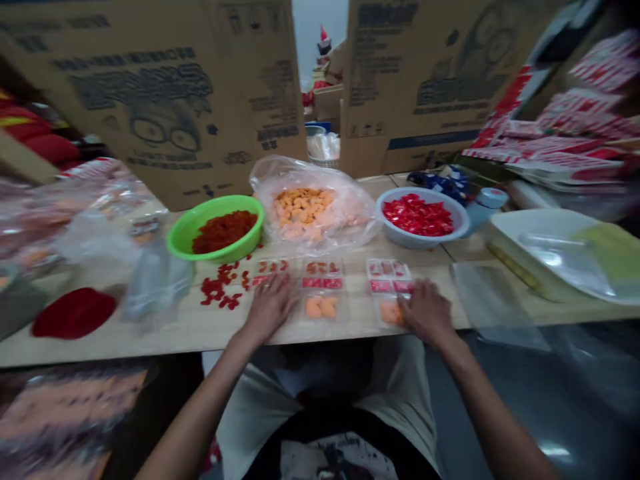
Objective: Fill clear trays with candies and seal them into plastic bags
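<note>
Cardboard boxes (165, 100) wall the far side of the desk (200, 330); bowls (220, 230) and a bag (310, 200) crowd the middle, leaving a narrow strip at the near edge. Three trays (323, 290) sit there. The left hand (270, 303) and right hand (425, 310) lie flat on the outer trays, palms down, grips released.
</note>
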Demonstrator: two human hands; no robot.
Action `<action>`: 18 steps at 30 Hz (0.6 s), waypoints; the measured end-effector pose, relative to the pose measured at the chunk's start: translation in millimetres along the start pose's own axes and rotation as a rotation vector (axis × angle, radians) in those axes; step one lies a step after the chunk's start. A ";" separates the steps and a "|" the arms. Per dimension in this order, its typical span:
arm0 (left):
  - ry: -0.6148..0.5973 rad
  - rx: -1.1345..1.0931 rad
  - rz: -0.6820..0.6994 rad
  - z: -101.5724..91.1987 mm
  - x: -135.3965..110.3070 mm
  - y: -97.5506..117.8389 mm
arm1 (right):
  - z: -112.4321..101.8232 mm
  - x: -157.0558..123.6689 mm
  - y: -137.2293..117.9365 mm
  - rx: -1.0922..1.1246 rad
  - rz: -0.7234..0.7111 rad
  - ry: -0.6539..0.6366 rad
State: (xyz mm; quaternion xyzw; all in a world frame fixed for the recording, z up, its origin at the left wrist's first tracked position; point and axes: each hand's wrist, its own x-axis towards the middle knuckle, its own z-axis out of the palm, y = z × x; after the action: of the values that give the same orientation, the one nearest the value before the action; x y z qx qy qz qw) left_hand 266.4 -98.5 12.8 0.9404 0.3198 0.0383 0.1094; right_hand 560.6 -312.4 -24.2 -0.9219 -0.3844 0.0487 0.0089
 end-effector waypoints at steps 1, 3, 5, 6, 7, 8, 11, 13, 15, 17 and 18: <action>-0.022 0.036 -0.063 -5.4 -2.4 -20.4 | -1.4 0.1 -8.7 -0.017 0.006 0.050; -0.096 0.051 -0.116 -9.2 -6.2 -45.0 | -4.7 -1.0 -39.0 -0.018 -0.077 0.139; -0.149 0.022 -0.136 -4.1 -8.8 -46.1 | -6.1 -5.3 -80.1 0.018 -0.256 0.160; -0.155 0.006 -0.146 0.6 -10.3 -39.2 | -5.2 -8.5 -101.0 0.035 -0.342 0.149; -0.153 -0.008 -0.159 5.9 -12.4 -28.9 | -2.9 -12.0 -119.6 0.047 -0.412 0.136; -0.148 -0.022 -0.169 11.4 -15.1 -16.6 | 0.6 -15.4 -134.5 0.052 -0.461 0.129; -0.169 -0.094 -0.156 24.6 -24.2 19.8 | 16.2 -21.6 -150.2 0.026 -0.520 0.139; -0.163 -0.144 -0.130 28.5 -24.5 34.3 | 27.1 -20.2 -139.7 -0.006 -0.535 0.171; -0.123 -0.156 -0.123 28.1 -15.5 37.5 | 34.9 -15.2 -122.1 -0.021 -0.559 0.213; -0.070 -0.136 -0.116 25.5 2.4 31.8 | 38.9 -9.1 -106.0 -0.017 -0.589 0.240; -0.061 -0.125 -0.105 24.3 13.1 27.1 | 39.8 -6.4 -99.8 -0.010 -0.604 0.243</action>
State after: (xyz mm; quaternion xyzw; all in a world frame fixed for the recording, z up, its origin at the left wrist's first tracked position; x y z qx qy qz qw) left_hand 296.3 -115.8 -4.6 0.9144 0.3622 0.0238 0.1793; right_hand 481.7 -247.5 -57.9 -0.7653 -0.6368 -0.0683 0.0640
